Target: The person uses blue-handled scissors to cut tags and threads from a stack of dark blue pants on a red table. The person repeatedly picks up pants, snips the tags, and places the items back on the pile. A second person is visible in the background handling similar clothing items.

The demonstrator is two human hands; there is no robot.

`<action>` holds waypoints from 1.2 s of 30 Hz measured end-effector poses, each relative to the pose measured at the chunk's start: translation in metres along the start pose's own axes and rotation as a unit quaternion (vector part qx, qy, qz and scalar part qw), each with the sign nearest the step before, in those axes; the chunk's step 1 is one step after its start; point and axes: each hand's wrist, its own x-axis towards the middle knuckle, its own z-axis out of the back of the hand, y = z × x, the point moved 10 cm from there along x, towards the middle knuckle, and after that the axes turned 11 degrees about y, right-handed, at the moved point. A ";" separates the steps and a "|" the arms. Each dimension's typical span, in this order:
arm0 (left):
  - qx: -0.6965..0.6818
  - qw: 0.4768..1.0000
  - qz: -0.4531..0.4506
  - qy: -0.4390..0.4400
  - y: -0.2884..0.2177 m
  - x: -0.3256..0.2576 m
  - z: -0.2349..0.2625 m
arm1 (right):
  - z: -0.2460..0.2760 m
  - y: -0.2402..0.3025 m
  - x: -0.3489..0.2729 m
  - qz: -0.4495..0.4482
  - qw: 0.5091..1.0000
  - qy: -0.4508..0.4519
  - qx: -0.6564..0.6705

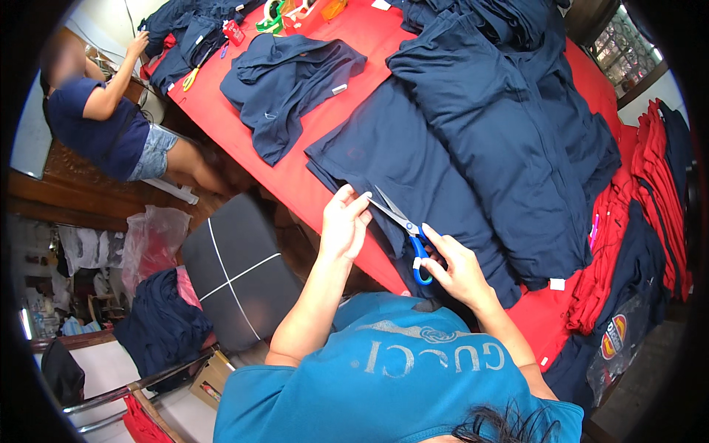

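My right hand grips blue-handled scissors, their blades open and pointing toward my left hand. My left hand pinches the near edge of a flat navy garment that lies on the red table. The scissor tips sit just beside my left fingertips, at the garment's edge. A tall stack of folded navy garments lies right of that piece, partly overlapping it.
A crumpled navy garment lies further up the table, with more navy cloth and yellow-handled scissors at the far end. Another person sits at the far left. Red garments are stacked at right. A dark stool stands below the table.
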 end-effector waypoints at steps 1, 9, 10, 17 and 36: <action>0.002 1.000 -0.004 0.006 -0.004 0.001 -0.006 | 0.000 0.001 0.002 0.008 1.000 -0.008 0.001; 0.070 0.997 0.014 0.032 -0.008 0.000 -0.022 | 0.005 0.011 0.025 0.044 0.997 -0.025 0.062; 0.072 0.997 0.013 0.033 -0.010 0.000 -0.024 | 0.003 0.004 0.026 0.023 0.992 -0.015 0.121; 0.095 0.994 0.015 0.058 -0.019 0.003 -0.028 | -0.006 -0.011 0.028 -0.034 0.964 0.018 0.264; 0.224 0.972 -0.039 0.061 -0.065 0.026 -0.039 | 0.010 0.005 0.074 0.087 0.976 -0.018 0.197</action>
